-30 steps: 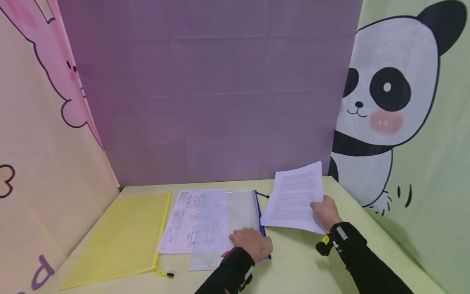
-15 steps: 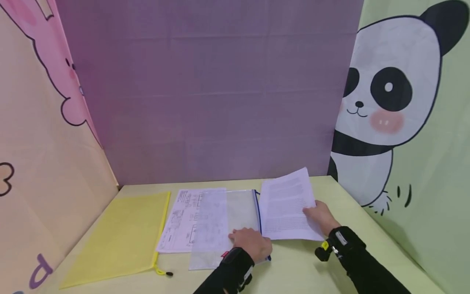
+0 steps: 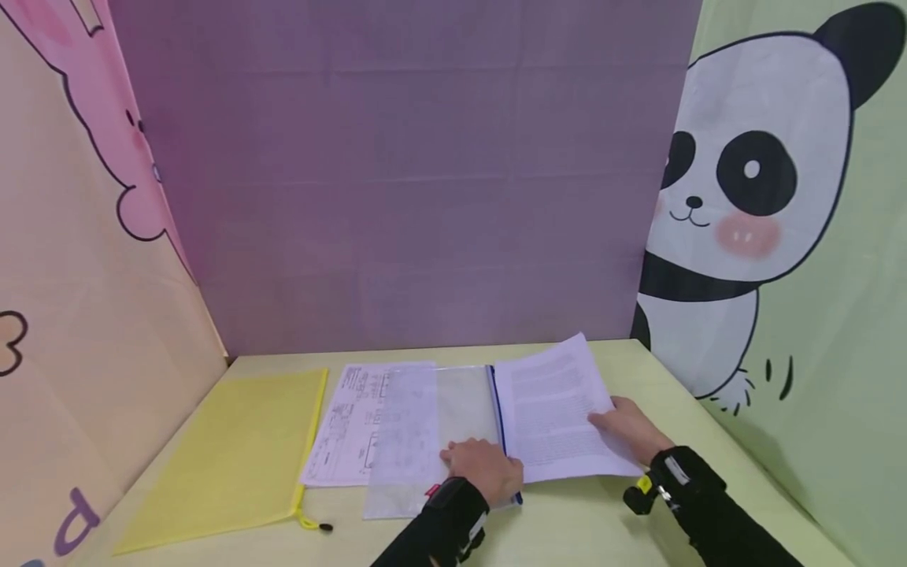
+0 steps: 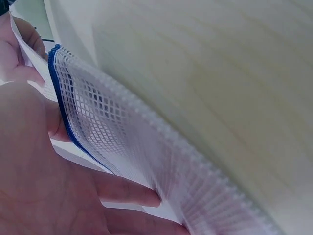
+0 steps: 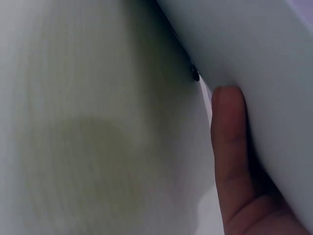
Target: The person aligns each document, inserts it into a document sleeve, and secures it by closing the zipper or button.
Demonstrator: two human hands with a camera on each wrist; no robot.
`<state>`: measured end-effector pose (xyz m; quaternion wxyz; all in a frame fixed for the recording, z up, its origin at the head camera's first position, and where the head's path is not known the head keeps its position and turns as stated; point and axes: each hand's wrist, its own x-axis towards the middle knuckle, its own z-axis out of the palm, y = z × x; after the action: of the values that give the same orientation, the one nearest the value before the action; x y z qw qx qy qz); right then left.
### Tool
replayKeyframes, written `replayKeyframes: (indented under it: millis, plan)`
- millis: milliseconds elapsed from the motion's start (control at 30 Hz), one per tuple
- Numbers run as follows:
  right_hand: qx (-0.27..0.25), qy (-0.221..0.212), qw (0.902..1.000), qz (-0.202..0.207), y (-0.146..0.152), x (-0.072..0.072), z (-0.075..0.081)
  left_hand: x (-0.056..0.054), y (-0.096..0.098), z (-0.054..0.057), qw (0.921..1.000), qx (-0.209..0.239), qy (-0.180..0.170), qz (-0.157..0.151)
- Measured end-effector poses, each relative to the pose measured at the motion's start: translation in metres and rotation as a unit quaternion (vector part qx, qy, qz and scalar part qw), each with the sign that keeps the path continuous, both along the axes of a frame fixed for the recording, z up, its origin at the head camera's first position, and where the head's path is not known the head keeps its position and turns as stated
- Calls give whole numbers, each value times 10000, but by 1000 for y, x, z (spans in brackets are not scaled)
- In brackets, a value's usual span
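A translucent mesh zipper pouch (image 3: pixel 464 402) with a blue zip along its right side lies mid-table. My left hand (image 3: pixel 482 470) holds the pouch near the lower end of that zip. In the left wrist view the pouch's mesh side (image 4: pixel 98 107) stands raised, with fingertips (image 4: pixel 151 196) against it. Printed paper sheets (image 3: pixel 556 417) are gripped by my right hand (image 3: pixel 631 429) at their right edge, slightly bowed. Their left edge is right at the blue zip (image 3: pixel 498 409). The right wrist view shows a finger (image 5: pixel 230 132) along the underside of the sheets.
Left of the pouch, a printed sheet (image 3: pixel 347 433) lies partly beneath it. Farther left is a yellow zipper pouch (image 3: pixel 227 465) with a cord pull (image 3: pixel 315 525). A purple partition (image 3: pixel 425 197) stands behind the pale table (image 3: pixel 581 528), with printed side panels left and right.
My right hand has brought the paper sheets left and lower, up to the pouch's blue zip side. My left hand and the pouch have stayed nearly in place.
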<state>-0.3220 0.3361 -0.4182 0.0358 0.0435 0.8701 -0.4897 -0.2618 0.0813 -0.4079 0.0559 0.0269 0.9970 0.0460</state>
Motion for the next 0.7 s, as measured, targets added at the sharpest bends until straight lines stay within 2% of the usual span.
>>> replayKeyframes:
  millis: [333, 567, 700]
  plan:
    - [-306, -37, 9995, 115, 4, 11, -2, 0, 1, -2, 9996, 13, 261, 93]
    - [-284, 48, 9994, 169, 2, 15, 5, -2, 1, -6, 9986, -328, 303, -293]
    - [-170, -28, 9998, 127, 0, 16, 11, -4, 1, -7, 9980, -349, 379, -371]
